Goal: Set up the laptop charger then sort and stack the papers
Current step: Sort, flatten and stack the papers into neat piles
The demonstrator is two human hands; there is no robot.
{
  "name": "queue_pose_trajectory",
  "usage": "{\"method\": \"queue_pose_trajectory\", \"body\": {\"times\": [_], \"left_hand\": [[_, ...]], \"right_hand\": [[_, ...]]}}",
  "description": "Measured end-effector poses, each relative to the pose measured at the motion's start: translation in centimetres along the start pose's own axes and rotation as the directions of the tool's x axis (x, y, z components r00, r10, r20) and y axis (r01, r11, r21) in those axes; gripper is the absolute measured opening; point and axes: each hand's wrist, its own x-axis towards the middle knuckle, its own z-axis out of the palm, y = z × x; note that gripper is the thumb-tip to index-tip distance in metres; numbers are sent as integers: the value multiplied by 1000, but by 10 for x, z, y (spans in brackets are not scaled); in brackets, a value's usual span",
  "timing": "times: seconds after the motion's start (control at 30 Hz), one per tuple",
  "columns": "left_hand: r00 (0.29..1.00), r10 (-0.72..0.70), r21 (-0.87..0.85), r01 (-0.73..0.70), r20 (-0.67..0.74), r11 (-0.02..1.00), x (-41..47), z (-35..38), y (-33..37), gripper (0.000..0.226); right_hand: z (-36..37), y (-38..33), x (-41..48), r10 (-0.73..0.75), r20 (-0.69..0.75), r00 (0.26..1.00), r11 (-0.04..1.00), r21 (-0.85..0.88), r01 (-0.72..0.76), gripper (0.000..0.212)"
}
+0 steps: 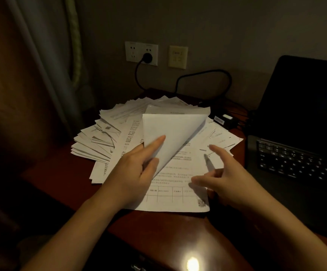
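Left of the single open laptop [295,153] are two hands: the left hand [133,173] pinches one curled-back blank sheet [170,133], index finger straight, and the right hand [229,180] is spread above the pages, holding nothing. Under them sprawls one fanned heap of printed papers [104,137]; beyond, one charger brick [224,119] and one plug [147,58] in the socket [137,52].

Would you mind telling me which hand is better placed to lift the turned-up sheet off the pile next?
Left. The left hand pinches the turned-up sheet; the right hand is open over the printed page, holding nothing.
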Motion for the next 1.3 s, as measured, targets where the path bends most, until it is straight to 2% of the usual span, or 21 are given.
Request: {"method": "queue_pose_trajectory", "body": {"times": [0.1, 0.17, 0.27, 0.33, 0.47, 0.6, 0.67, 0.77, 0.87, 0.97, 1.07, 1.17, 1.23, 1.3], "left_hand": [[999, -19, -55, 22, 43, 998, 2, -4, 5, 51], [997, -44, -63, 48, 63, 997, 2, -8, 10, 54], [998, -12, 89, 7, 54, 996, -1, -17, 17, 66], [995, 13, 169, -29, 95, 985, -5, -21, 23, 74], [972, 19, 283, -86, 232, 955, -9, -19, 36, 95], [964, 10, 347, -105, 266, 932, -7, -15, 40, 103], [976, 30, 364, -109, 217, 925, -6, -13, 37, 92], [992, 66, 304, -96, 106, 948, -3, -12, 26, 68], [995, 95, 271, -85, -23, 959, 3, -11, 16, 59], [986, 86, 244, -50, -141, 968, 8, -10, 7, 54], [974, 69, 176, -31, -215, 984, 10, -7, 2, 67], [969, -1, -9, -1, -247, 1000, 12, -8, 2, 86], [960, -51, -111, 20, -277, 994, 13, -9, 3, 91], [961, -50, -135, 13, -272, 991, 13, -9, 2, 90]], "right_hand": [[-3, -4, -3, -29, 116, 993, 999, 47, 23, 103], [-4, -5, -4, -55, 118, 992, 995, 90, 44, 102], [-5, 1, -1, -104, -68, 992, 980, 166, 114, 97], [-3, 3, 0, -135, -156, 978, 970, 181, 162, 92], [1, 3, 1, -136, -186, 973, 947, 264, 183, 81], [6, 2, -2, -184, -243, 952, 935, 255, 246, 70], [9, 0, -4, -224, -228, 948, 918, 277, 283, 65], [11, -3, -6, -262, -203, 943, 892, 323, 318, 61], [12, -2, -2, -214, -145, 966, 837, 482, 258, 60], [13, 3, 6, -126, -173, 977, 810, 551, 202, 61], [11, 9, 12, -36, -174, 984, 783, 607, 136, 60], [7, 10, 17, 27, -137, 990, 736, 673, 73, 58], [7, 8, 18, 38, -112, 993, 707, 705, 52, 60], [8, 6, 20, 54, -95, 994, 698, 715, 30, 58]]}}
